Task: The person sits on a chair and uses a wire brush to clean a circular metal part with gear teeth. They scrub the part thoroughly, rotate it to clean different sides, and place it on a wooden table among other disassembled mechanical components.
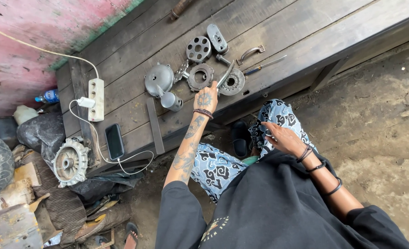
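Engine parts are lying spread across the dark wooden bench, already taken apart and set out singly, so the stripping looks largely done; what is left cannot be judged from this 1 view.

From the head camera, the left hand is reaching out to the bench, its fingertips touching the flat metal bar that is leaning between 2 round parts. The fingers are bending lightly around the bar's lower end, though it is hard to tell whether they are truly gripping it or only resting on it. The right hand is hovering over the patterned trouser knee, fingers loosely spread and holding nothing.

Counting the pieces near the left hand: 1 domed grey cover, 1 small cup-shaped piece, 1 perforated disc, 1 ring-shaped plate, 1 round hub, 1 oblong bracket, 1 curved handle and 1 screwdriver. Further left, 1 phone is charging from 1 white power strip, and 1 finned casing is sitting below the bench end.
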